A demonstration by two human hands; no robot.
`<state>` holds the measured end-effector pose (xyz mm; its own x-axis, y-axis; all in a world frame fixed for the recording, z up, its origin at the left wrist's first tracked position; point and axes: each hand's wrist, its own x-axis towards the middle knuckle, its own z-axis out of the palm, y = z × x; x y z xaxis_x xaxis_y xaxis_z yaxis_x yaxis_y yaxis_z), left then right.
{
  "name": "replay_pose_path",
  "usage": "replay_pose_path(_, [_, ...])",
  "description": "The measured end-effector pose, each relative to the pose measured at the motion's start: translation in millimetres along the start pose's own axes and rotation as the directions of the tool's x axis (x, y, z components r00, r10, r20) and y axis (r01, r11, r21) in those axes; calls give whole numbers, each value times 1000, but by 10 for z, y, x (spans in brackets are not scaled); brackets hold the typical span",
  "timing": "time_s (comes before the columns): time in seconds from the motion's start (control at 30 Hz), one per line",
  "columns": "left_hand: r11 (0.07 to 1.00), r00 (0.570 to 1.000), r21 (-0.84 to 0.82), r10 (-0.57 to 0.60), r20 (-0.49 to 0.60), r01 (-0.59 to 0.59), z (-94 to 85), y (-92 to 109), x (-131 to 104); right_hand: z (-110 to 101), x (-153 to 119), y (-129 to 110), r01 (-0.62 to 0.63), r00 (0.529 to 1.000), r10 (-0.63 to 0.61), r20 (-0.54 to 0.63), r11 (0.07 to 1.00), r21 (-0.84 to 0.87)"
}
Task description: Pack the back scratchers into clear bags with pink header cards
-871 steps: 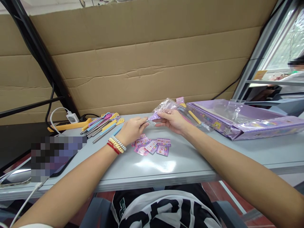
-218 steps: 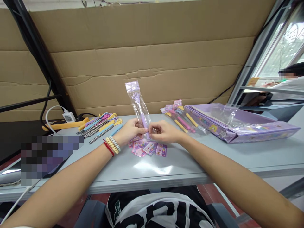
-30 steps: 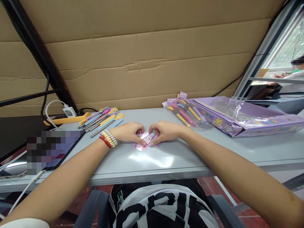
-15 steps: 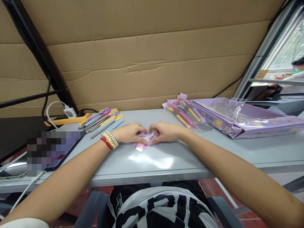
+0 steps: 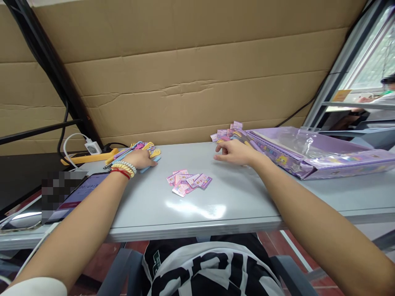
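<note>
Landmark: the small pile of pink and purple cards (image 5: 189, 182), lying loose near the middle of the grey table (image 5: 234, 201).
Step in hand: as judged, a fresh pick-up on both sides; both hands are off the cards and out at the two stocks.
Left hand (image 5: 140, 158): to the left of the cards and slightly farther back, laid palm down over the bundle of coloured sticks (image 5: 135, 153). Fingers curl onto the sticks; whether one is actually gripped cannot be told.
Right hand (image 5: 235, 152): to the right of the cards and farther back, at the heap of bagged sticks (image 5: 230, 134). Fingers are loosely bent with the forefinger pointing left; nothing is seen in its hold.
Arm pose: both forearms run outstretched over the near table edge, spread apart in a V, wrists low. Bands are worn on the left wrist.
Next move calls for: as judged, a clean pinch on a single stick, lifted clear of its neighbours without dragging the bundle.
Other items: purple box (image 5: 311, 154) beyond the right hand; a phone (image 5: 77, 195) and a charger (image 5: 92, 146) far left of the cards.
</note>
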<state>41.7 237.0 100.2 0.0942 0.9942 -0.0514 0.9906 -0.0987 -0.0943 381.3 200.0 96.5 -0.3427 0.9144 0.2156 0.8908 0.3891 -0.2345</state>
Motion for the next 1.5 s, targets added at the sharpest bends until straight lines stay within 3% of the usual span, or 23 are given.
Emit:
replay_pose_path(0.27, [999,1000,31,28,12,-28,52,45,40,47,17,-62,-16,992,9,125,999,51])
replay_pose_path(0.5, [985,973,-129,82,-215,-112,81,87,43,74,32,-26,-33,984,25,176,998,44])
replay_pose_path(0.83, [987,949,-34,140,-284,-156,355,178,208,89,39,-37,-41,969,37,245,999,14])
replay_pose_path(0.93, [993,947,-44,94,-308,-113,284,113,209,101,44,-20,-38,968,34,247,999,13])
replay_pose_path(1.03, [995,949,-91,-58,-311,31,147,-19,157,108,48,-6,-35,969,30,245,999,17])
replay_pose_path(1.13, [981,967,-75,-188,-171,178,74,-132,117,111,50,2,-31,968,24,249,999,22])
replay_pose_path(1.23, [981,977,-13,-195,-89,195,86,-163,122,108,52,2,-32,965,27,259,999,18])
replay_pose_path(1.5, [968,962,10,-250,-109,252,112,-130,135,103,43,5,-44,963,36,269,999,21])
